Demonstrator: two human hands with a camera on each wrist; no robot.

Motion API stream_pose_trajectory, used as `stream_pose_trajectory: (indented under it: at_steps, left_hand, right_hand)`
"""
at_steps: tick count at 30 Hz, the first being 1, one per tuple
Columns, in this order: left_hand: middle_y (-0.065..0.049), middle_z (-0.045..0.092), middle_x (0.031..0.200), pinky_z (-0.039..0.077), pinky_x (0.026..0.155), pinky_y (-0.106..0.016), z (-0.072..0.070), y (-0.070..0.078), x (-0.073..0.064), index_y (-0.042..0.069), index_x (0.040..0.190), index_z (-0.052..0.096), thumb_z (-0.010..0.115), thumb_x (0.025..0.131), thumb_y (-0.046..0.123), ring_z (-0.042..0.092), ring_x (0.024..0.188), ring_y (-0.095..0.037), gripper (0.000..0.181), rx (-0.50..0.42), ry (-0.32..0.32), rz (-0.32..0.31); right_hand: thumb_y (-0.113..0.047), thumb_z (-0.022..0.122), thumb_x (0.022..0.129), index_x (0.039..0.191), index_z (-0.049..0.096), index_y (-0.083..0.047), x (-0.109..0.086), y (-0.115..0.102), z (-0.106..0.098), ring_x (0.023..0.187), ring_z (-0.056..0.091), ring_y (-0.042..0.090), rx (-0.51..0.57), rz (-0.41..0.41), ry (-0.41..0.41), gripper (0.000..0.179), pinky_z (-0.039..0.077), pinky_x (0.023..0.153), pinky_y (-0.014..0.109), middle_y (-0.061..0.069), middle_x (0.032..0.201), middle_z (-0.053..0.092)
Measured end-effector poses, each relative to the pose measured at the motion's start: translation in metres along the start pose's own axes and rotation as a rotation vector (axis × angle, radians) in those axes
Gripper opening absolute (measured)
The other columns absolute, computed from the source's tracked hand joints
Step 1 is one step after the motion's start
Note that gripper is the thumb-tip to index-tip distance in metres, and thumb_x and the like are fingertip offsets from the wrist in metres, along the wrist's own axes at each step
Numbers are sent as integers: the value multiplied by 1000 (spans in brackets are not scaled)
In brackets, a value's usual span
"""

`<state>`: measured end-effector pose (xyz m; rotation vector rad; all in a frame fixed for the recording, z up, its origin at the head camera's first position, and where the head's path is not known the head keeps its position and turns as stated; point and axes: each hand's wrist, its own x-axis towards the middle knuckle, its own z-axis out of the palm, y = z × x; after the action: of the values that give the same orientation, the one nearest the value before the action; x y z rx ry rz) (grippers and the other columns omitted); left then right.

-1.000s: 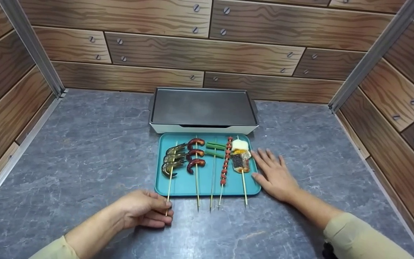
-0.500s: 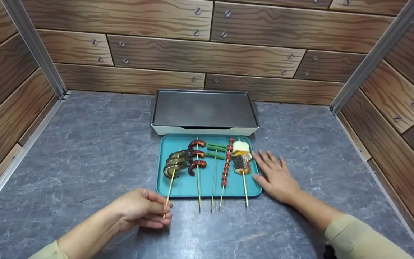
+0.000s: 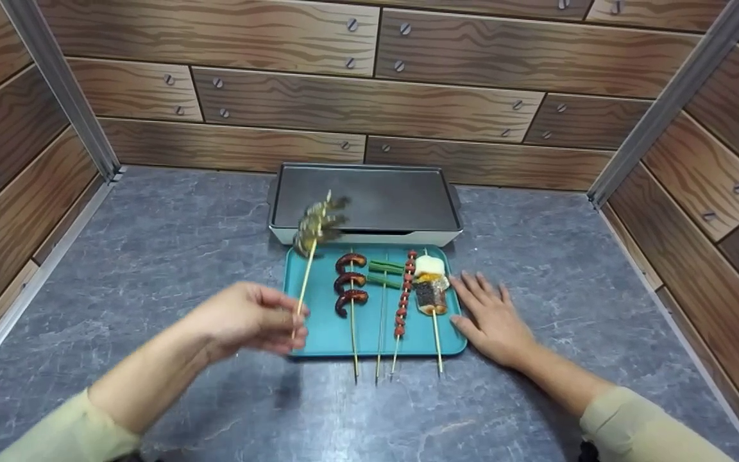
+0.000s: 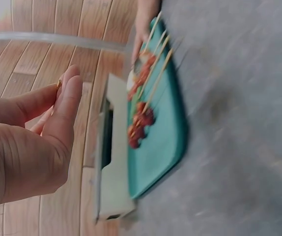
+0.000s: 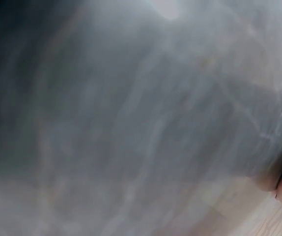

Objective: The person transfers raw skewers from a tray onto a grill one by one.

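My left hand (image 3: 247, 317) pinches the lower stick of a shrimp skewer (image 3: 308, 273) between thumb and fingers. The skewer is raised and tilted, its shrimp blurred over the front left edge of the griddle (image 3: 369, 192). In the left wrist view, only the stick's end shows at my fingertips. On the teal tray (image 3: 318, 333) lie an octopus-tentacle skewer (image 3: 351, 282), a green vegetable skewer (image 3: 383, 273), a thin skewer of small red pieces (image 3: 403, 295) and a skewer with white and dark-skinned chunks (image 3: 431, 289). My right hand (image 3: 494, 321) lies flat on the table, fingertips at the tray's right edge.
The black-topped griddle with a pale base stands directly behind the tray. Wood-patterned walls (image 3: 369, 96) enclose the grey marbled table (image 3: 183, 244) at the back and both sides. Skewer stick ends overhang the tray's front rim. The right wrist view shows mostly blurred tabletop.
The shrimp skewer has been lifted off the tray's left side. My left hand has carried it up and forward towards the griddle. The right hand has stayed in place.
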<state>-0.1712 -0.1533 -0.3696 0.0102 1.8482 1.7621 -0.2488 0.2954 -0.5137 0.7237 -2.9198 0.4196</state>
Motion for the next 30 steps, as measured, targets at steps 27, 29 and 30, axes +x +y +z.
stream_pose_trajectory:
  at_steps: [27,29,30]
  left_hand:
    - [-8,77,89,66,80,-31,-65,18,136,-11,133,61,63,104,-2,77,79,-16,30,-98,144,-38]
    - [-8,77,88,65,80,-31,-66,18,139,-12,135,59,62,105,-2,77,79,-16,32,-97,142,-44]
    - [-7,77,88,65,80,-31,-67,17,140,-12,136,59,61,105,-2,77,79,-16,33,-98,140,-47]
  right_hand:
    - [-48,53,108,168,32,-16,-2,0,3,157,23,46,0,-6,24,71,10,124,74,19,170,32]
    - [-49,52,108,168,32,-16,-1,1,2,157,23,46,-3,-2,23,71,10,124,74,19,170,31]
    - [-49,52,108,168,32,-16,0,1,2,157,23,46,-4,1,22,71,10,124,74,19,170,31]
